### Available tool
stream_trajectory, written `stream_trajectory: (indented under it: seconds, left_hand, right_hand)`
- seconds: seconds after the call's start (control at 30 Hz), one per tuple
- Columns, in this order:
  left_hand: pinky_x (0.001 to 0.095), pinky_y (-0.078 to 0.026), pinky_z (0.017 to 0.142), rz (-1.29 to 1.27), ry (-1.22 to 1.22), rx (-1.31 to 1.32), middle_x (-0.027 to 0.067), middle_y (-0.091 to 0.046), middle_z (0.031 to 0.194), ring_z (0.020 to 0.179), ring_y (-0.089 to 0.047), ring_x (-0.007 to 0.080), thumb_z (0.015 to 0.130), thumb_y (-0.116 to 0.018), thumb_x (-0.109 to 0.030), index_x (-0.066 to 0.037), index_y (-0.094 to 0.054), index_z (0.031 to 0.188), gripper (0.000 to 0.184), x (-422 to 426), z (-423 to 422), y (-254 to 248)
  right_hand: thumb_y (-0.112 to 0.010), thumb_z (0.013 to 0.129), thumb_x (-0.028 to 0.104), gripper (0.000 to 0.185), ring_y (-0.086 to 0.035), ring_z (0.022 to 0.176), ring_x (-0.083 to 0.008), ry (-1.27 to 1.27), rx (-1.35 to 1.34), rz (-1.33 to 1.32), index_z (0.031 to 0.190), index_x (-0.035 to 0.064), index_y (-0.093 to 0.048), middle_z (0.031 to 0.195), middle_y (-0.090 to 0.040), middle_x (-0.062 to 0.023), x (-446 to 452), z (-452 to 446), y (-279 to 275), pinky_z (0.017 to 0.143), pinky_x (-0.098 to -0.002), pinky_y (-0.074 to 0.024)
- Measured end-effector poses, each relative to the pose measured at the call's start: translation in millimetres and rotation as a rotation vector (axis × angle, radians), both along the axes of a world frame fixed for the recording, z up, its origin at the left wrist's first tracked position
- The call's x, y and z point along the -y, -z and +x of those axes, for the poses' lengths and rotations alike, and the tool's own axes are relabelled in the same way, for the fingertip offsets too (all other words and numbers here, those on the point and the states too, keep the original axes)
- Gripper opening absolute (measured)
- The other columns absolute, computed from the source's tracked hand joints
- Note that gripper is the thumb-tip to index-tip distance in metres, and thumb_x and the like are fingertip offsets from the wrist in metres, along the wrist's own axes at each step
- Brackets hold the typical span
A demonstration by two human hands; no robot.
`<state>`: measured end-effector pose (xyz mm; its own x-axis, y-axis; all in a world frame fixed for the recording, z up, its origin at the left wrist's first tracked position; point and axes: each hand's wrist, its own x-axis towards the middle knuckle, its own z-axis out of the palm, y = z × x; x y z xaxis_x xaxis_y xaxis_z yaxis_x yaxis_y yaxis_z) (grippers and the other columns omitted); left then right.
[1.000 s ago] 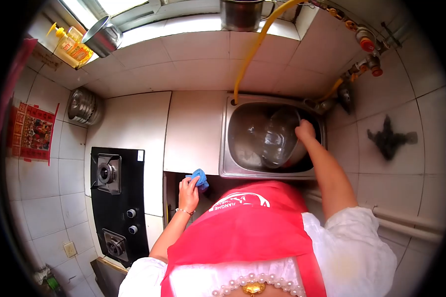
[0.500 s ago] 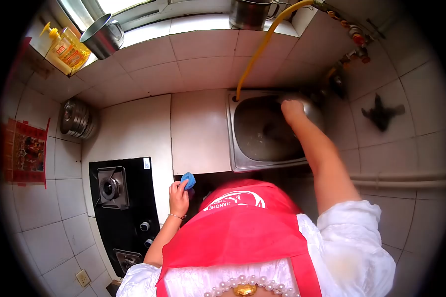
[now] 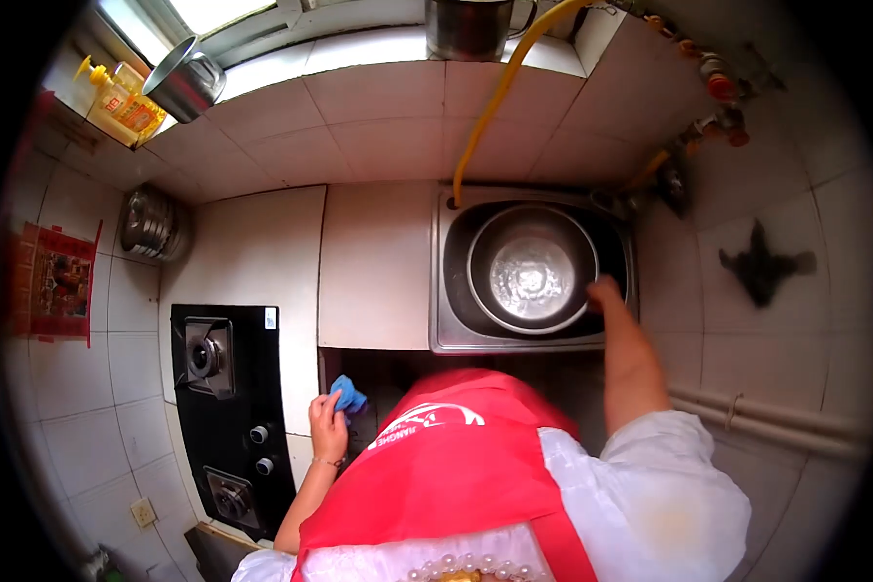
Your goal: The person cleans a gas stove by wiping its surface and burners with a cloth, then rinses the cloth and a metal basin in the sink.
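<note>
A round metal basin (image 3: 532, 270) stands upright in the sink (image 3: 440, 320), its shiny inside facing up. My right hand (image 3: 603, 291), somewhat blurred, grips the basin's rim on the right side. At the counter's front edge, my left hand (image 3: 329, 422) is closed on a crumpled blue cloth (image 3: 348, 395), with the fingers pinched around it. The cloth hangs in front of the dark opening below the counter.
Left of the counter (image 3: 373, 272) lies a black gas stove (image 3: 228, 388). A yellow hose (image 3: 490, 112) runs down to the sink. Metal mugs (image 3: 186, 82) and a yellow pump bottle (image 3: 126, 105) stand on the sill. Pipes (image 3: 766, 427) run along the right wall.
The basin was tilted at first, then partly hidden behind my right hand; now it sits upright in the sink. My right hand has moved down along the right side. My left hand still holds the cloth.
</note>
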<state>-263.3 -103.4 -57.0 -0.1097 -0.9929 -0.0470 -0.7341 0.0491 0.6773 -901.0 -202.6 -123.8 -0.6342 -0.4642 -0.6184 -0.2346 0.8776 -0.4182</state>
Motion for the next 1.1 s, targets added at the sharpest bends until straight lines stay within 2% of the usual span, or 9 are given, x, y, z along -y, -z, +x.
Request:
stream_trajectory:
  seconds: [0.2, 0.33, 0.53, 0.73, 0.77, 0.8, 0.87, 1.0, 1.1]
  left_hand:
    - [0.038, -0.043, 0.094, 0.066, -0.164, 0.122, 0.017, -0.051, 0.111, 0.104, -0.053, 0.0336, 0.082, -0.052, 0.007, -0.006, -0.06, 0.122, 0.043, -47, -11, -32]
    - [0.0375, -0.043, 0.094, 0.048, -0.186, 0.121, 0.0173, -0.051, 0.111, 0.104, -0.053, 0.0331, 0.084, -0.052, 0.007, -0.006, -0.06, 0.123, 0.042, -47, -46, -42]
    - [0.0372, -0.044, 0.094, 0.0, -0.169, 0.112, 0.0176, -0.053, 0.112, 0.106, -0.053, 0.0341, 0.084, -0.052, 0.006, -0.006, -0.06, 0.123, 0.041, -32, -77, -45]
    - [0.038, -0.045, 0.093, -0.025, -0.15, 0.089, 0.0179, -0.053, 0.111, 0.104, -0.054, 0.0347, 0.084, -0.053, 0.005, -0.006, -0.06, 0.123, 0.04, -27, -95, -38]
    - [0.038, -0.045, 0.093, -0.018, -0.142, 0.082, 0.0178, -0.054, 0.111, 0.104, -0.054, 0.0346, 0.084, -0.053, 0.005, -0.006, -0.06, 0.122, 0.04, -24, -98, -38]
    - [0.0379, -0.045, 0.092, -0.01, -0.133, 0.077, 0.0178, -0.054, 0.11, 0.104, -0.054, 0.0345, 0.084, -0.053, 0.005, -0.006, -0.06, 0.122, 0.04, -21, -99, -38]
    - [0.0379, -0.045, 0.092, -0.026, -0.126, 0.084, 0.0176, -0.054, 0.11, 0.103, -0.054, 0.0344, 0.084, -0.053, 0.005, -0.006, -0.06, 0.122, 0.04, -15, -101, -40]
    - [0.0377, -0.045, 0.092, -0.069, -0.125, 0.095, 0.0173, -0.054, 0.109, 0.102, -0.054, 0.0339, 0.084, -0.053, 0.006, -0.005, -0.06, 0.122, 0.04, -9, -104, -45]
    - [0.038, -0.045, 0.092, -0.096, -0.154, 0.076, 0.0173, -0.054, 0.109, 0.102, -0.054, 0.0341, 0.083, -0.053, 0.006, -0.006, -0.06, 0.122, 0.041, -16, -100, -43]
  right_hand:
    - [-0.061, 0.077, 0.004, 0.028, -0.069, 0.076, -0.0338, 0.044, -0.154, 0.082, 0.105, 0.0011, -0.067, 0.093, -0.068, -0.0207, -23, -47, 175, 0.055, -0.0436, -0.0568]
    - [-0.054, 0.082, 0.013, 0.037, -0.069, 0.072, -0.0342, 0.121, 0.065, 0.098, 0.114, -0.004, -0.061, 0.093, -0.069, -0.0221, 4, 55, 115, 0.05, -0.0396, -0.0555]
    - [-0.058, 0.077, 0.007, 0.033, -0.07, 0.08, -0.0379, -0.026, -0.131, 0.017, 0.109, -0.0003, -0.064, 0.099, -0.068, -0.0249, -25, -50, 133, 0.055, -0.0442, -0.0589]
    - [-0.057, 0.077, 0.008, 0.033, -0.066, 0.099, -0.0419, -0.118, -0.373, -0.076, 0.108, 0.0005, -0.064, 0.107, -0.066, -0.027, -22, -57, 104, 0.084, -0.0472, -0.0538]
    - [-0.058, 0.084, 0.022, 0.041, -0.061, 0.11, -0.0424, -0.139, -0.256, -0.032, 0.121, 0.005, -0.06, 0.116, -0.064, -0.0253, -23, -54, 125, 0.092, -0.0477, -0.0508]
    - [-0.057, 0.082, 0.018, 0.04, -0.063, 0.106, -0.0429, -0.089, -0.166, -0.049, 0.119, 0.0049, -0.06, 0.113, -0.065, -0.0252, -23, -45, 153, 0.09, -0.0472, -0.0516]
    - [-0.058, 0.079, 0.01, 0.055, -0.068, 0.078, -0.0302, -0.09, -0.16, -0.083, 0.133, 0.0064, -0.051, 0.098, -0.068, -0.0168, -17, -13, 161, 0.052, -0.0429, -0.0543]
    - [-0.06, 0.079, 0.01, 0.055, -0.065, 0.069, -0.0273, -0.063, -0.028, -0.14, 0.133, 0.0086, -0.048, 0.098, -0.066, -0.0135, -17, -7, 124, 0.044, -0.0393, -0.0486]
    - [-0.058, 0.085, 0.011, 0.029, -0.051, 0.054, -0.0192, 0.305, 0.675, -0.15, 0.113, 0.0153, -0.053, 0.079, -0.056, -0.0071, -38, -10, 84, 0.041, -0.0304, -0.0377]
